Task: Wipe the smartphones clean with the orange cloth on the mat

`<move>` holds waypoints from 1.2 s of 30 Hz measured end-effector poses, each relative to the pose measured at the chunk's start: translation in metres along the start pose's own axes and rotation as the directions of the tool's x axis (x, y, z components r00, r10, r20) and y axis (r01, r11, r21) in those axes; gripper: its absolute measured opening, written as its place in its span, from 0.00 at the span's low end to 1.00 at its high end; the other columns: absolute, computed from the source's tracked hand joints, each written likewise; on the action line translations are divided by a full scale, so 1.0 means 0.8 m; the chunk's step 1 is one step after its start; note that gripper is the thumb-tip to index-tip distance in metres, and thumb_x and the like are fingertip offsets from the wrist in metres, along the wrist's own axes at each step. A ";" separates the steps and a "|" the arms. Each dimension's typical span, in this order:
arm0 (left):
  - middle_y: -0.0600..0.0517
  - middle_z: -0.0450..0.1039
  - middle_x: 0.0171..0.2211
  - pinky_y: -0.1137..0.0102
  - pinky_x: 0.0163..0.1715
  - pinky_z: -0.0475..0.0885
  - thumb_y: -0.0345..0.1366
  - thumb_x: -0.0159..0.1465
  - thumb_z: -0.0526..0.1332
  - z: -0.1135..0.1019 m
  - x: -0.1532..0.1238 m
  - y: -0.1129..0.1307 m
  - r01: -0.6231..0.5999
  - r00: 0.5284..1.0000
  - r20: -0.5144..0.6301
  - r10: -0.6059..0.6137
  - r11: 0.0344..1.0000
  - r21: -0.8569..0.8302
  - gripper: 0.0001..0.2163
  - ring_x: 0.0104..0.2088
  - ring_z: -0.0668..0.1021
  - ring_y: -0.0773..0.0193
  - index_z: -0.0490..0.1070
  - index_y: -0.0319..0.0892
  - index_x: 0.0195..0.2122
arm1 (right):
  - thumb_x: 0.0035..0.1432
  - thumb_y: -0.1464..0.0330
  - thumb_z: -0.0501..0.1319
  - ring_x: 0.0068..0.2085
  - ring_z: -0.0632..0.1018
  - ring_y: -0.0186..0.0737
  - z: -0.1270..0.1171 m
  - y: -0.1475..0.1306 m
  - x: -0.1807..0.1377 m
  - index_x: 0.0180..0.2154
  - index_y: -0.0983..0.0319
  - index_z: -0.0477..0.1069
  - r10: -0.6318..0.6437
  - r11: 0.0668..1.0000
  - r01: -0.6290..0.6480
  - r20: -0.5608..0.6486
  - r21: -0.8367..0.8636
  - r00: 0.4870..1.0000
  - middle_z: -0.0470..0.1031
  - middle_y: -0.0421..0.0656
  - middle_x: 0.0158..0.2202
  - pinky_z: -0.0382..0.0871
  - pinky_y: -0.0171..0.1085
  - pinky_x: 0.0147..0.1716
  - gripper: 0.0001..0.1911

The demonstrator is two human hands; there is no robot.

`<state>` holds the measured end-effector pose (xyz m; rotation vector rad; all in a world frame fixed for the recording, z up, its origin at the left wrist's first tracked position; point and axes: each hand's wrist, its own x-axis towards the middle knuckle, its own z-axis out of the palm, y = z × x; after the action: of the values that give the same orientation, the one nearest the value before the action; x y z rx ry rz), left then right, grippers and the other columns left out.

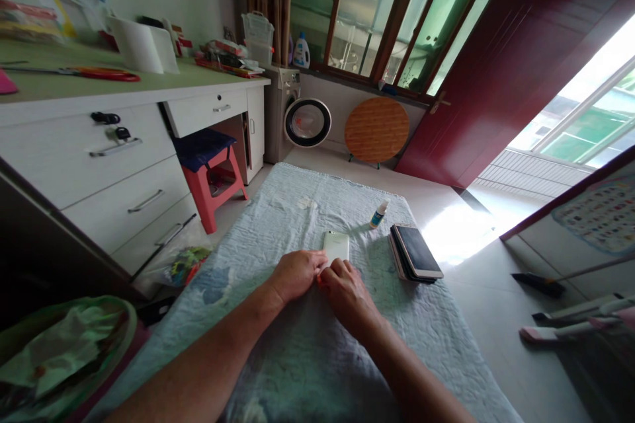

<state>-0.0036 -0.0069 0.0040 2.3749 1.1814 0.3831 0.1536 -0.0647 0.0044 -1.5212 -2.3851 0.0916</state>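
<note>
A white phone (337, 244) lies flat on the pale quilted cloth (307, 357). My left hand (296, 273) and my right hand (346, 291) meet at its near end, fingers curled and pinched together on the phone's lower edge. What the fingertips grip beyond the phone is hidden. A stack of phones (415, 252) with a dark screen on top lies to the right. A small bottle (378, 215) with a blue label stands just beyond them.
White drawers and a green-topped desk (124, 145) run along the left, with a red stool (213, 172) under it. A washing machine (297, 115) and a round wooden board (377, 129) stand at the back. A green bag (59, 350) sits at lower left.
</note>
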 end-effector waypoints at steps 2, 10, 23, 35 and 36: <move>0.55 0.70 0.58 0.69 0.54 0.67 0.30 0.61 0.56 0.002 0.001 -0.002 0.012 1.000 0.000 -0.012 1.000 0.017 0.17 0.54 0.75 0.60 0.74 0.52 0.48 | 0.62 0.73 0.58 0.36 0.67 0.37 -0.004 0.009 -0.009 0.34 0.61 0.71 0.014 0.999 -0.014 -0.001 0.041 1.000 0.68 0.42 0.34 0.59 0.34 0.36 0.05; 0.55 0.71 0.57 0.68 0.52 0.69 0.27 0.58 0.54 0.004 0.000 -0.001 0.000 1.000 -0.005 0.000 0.999 0.046 0.20 0.53 0.76 0.60 0.75 0.50 0.48 | 0.61 0.76 0.56 0.35 0.67 0.35 -0.025 0.032 -0.022 0.28 0.62 0.72 0.078 0.977 -0.080 0.022 0.199 0.997 0.67 0.41 0.33 0.59 0.32 0.35 0.11; 0.52 0.72 0.56 0.67 0.50 0.70 0.39 0.56 0.62 -0.011 -0.004 0.010 0.001 0.999 0.043 -0.003 1.000 0.029 0.17 0.50 0.76 0.55 0.73 0.49 0.47 | 0.60 0.74 0.57 0.36 0.68 0.36 0.009 0.093 0.073 0.31 0.63 0.76 0.263 0.959 -0.244 -0.133 0.143 0.956 0.67 0.42 0.32 0.59 0.32 0.39 0.10; 0.52 0.67 0.60 0.66 0.55 0.67 0.39 0.58 0.63 -0.007 -0.002 0.006 0.022 0.998 0.052 -0.022 1.000 0.005 0.20 0.56 0.73 0.56 0.71 0.50 0.53 | 0.60 0.73 0.57 0.32 0.69 0.33 0.001 0.055 0.010 0.33 0.62 0.75 0.283 0.931 -0.249 -0.099 0.267 0.954 0.67 0.41 0.32 0.61 0.31 0.33 0.08; 0.50 0.67 0.60 0.66 0.55 0.66 0.39 0.58 0.62 -0.006 -0.002 0.006 0.024 0.999 0.047 -0.024 1.000 0.011 0.20 0.56 0.73 0.56 0.71 0.49 0.53 | 0.60 0.73 0.57 0.32 0.69 0.33 -0.001 0.047 0.000 0.32 0.62 0.75 0.272 0.931 -0.237 -0.095 0.277 0.958 0.66 0.41 0.32 0.61 0.31 0.33 0.08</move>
<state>-0.0038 -0.0095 0.0104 2.3630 1.1923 0.3119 0.1867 -0.0483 -0.0026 -1.6413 -1.9720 0.3414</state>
